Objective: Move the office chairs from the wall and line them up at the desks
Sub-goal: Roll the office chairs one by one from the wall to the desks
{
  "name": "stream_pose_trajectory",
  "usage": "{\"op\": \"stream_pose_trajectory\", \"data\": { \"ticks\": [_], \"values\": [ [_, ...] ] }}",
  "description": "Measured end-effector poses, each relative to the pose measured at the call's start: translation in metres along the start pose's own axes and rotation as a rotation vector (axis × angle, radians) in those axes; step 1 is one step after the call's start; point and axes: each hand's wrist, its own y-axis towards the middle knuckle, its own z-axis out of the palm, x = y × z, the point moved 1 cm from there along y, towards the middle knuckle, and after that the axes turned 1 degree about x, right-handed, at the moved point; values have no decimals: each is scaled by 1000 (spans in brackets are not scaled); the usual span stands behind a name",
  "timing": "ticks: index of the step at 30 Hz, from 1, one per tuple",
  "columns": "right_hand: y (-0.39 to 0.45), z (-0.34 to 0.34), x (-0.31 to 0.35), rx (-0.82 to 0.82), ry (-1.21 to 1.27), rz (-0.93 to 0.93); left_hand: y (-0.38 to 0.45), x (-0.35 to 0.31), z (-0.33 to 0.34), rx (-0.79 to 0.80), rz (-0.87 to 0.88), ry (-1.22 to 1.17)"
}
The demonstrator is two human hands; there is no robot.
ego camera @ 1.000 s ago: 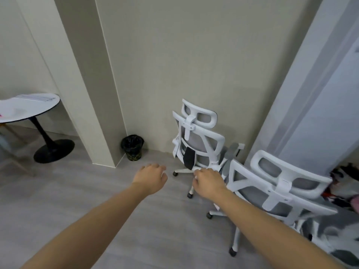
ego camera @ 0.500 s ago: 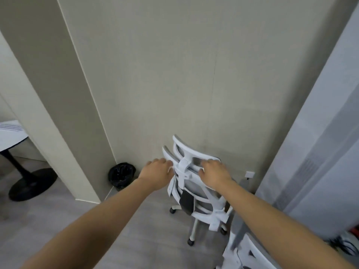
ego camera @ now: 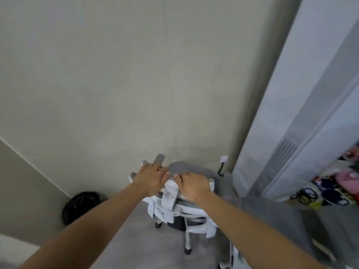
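Black bin (ego camera: 80,207) sits left in the corner, cable clutter (ego camera: 308,196) right by the white panel (ego camera: 291,117). I see the office chair (ego camera: 174,208) against the wall (ego camera: 136,74), backrest toward me. Left hand (ego camera: 152,180) and right hand (ego camera: 192,186) both lie on the headrest top, fingers curled over it, gripping I think; frame is blurred.

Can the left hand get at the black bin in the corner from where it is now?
Probably yes: the bin sits on open floor left of the chair, but the left hand rests on the chair's top.
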Motion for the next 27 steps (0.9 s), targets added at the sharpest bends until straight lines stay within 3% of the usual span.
{"op": "stream_pose_trajectory", "data": {
  "ticks": [2, 6, 9, 16, 27],
  "values": [
    [3, 9, -2, -75, -36, 50, 14, 15, 12, -33, 86, -1],
    [-1, 22, 0, -275, -141, 158, 21, 40, 37, -274, 232, -24],
    [2, 24, -2, -331, -175, 174, 19, 45, 41, -311, 269, -91],
    [-4, 26, -1, -384, -179, 151, 6, 37, 39, -340, 241, -114],
    [-67, 29, 24, -363, -111, -20, -81, -5, 53, -469, 11, -90]
  ]
}}
